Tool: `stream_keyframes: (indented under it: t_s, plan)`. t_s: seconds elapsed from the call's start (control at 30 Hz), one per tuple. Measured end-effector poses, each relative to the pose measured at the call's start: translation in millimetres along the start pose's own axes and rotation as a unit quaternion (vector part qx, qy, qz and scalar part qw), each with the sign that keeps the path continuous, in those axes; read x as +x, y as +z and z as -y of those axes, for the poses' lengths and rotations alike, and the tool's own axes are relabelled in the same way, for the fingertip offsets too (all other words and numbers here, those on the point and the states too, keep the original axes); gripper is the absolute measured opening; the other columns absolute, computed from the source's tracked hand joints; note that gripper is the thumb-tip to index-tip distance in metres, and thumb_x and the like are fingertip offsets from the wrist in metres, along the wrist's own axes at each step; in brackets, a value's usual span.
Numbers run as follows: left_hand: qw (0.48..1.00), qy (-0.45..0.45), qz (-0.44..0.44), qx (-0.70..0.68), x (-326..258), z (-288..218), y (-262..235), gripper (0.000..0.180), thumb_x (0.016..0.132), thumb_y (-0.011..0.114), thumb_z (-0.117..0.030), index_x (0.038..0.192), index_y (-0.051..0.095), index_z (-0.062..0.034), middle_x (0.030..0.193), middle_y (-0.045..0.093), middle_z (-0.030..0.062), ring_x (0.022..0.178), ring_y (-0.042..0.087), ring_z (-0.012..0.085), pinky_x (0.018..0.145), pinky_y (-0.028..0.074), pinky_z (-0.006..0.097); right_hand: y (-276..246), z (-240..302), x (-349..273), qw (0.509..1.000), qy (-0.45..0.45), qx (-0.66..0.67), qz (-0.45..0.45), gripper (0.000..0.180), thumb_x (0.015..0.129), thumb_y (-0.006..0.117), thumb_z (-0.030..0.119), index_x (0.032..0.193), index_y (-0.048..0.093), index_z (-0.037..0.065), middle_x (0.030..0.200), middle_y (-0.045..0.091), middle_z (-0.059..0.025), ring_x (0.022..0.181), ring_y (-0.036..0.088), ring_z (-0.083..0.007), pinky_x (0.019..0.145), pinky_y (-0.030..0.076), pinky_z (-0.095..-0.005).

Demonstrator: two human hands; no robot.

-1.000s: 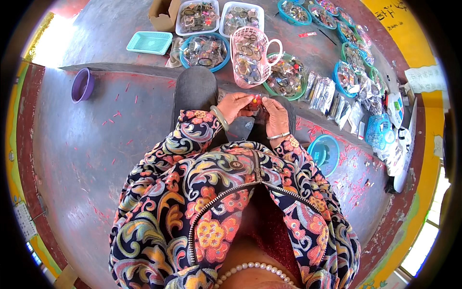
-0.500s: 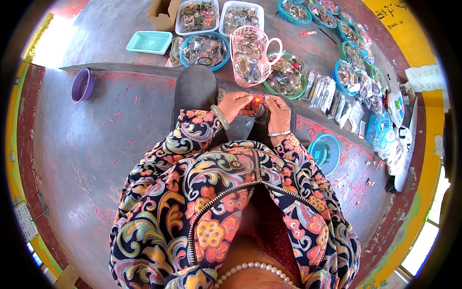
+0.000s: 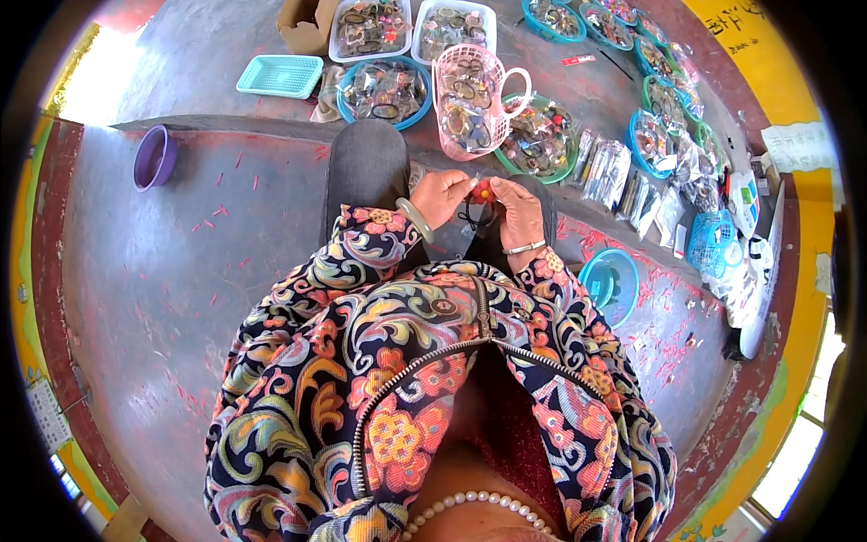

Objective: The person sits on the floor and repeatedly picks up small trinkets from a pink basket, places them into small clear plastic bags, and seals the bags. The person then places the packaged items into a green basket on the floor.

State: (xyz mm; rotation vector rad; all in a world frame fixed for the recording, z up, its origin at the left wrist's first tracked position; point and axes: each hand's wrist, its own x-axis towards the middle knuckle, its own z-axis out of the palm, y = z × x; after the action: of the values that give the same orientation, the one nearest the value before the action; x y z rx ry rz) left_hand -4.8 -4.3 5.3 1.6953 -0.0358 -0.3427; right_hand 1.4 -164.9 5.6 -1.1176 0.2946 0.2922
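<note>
Flower (image 3: 483, 192) is red, cord (image 3: 470, 220) prob. blk, jacket (image 3: 397, 370) multicol. floral.

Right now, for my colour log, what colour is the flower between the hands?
The flower is red with a yellow centre, best seen in the head view.

the grey floor (image 3: 135, 262) is strewn with red scraps (image 3: 221, 212); yellow walls (image 3: 787, 77) are edged in maroon; a window (image 3: 793, 465) is brightly lit.

Grey floor (image 3: 135, 298) strewn with red scraps (image 3: 222, 211), purple basin (image 3: 155, 161) at upper left, teal basin (image 3: 627, 294) right of centre, raised ledge (image 3: 194, 68) across top bearing cardboard box (image 3: 305, 38), turquoise tray (image 3: 280, 77), white tubs (image 3: 336, 41)
</note>
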Motion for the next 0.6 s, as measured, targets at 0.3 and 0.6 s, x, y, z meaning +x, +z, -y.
stream_keyframes:
  t_s: [0.3,0.6]
  plan:
    - [0.965,-0.032,0.135,-0.221,8,8,4,0.019,0.081,0.055,-0.013,0.089,0.06,0.0041,0.082,0.062,0.0072,0.076,0.056,0.0098,0.072,0.044,0.022,-6,-7,4,0.998,0.017,0.057,-0.013,0.015,0.074,0.064,0.012,0.083,0.061,0.0,0.069,0.058,-0.0031,0.06,0.053,-0.0096,0.057,0.041,-0.0195]
    - [0.992,-0.016,0.109,-0.058,4,11,3,0.021,0.075,0.061,-0.016,0.082,0.063,0.0038,0.072,0.063,0.0076,0.067,0.057,0.0092,0.062,0.046,0.023,0,2,1,0.995,0.087,-0.019,0.035,0.014,0.072,0.066,0.012,0.079,0.061,0.001,0.067,0.058,-0.0028,0.056,0.051,-0.0091,0.052,0.039,-0.019]
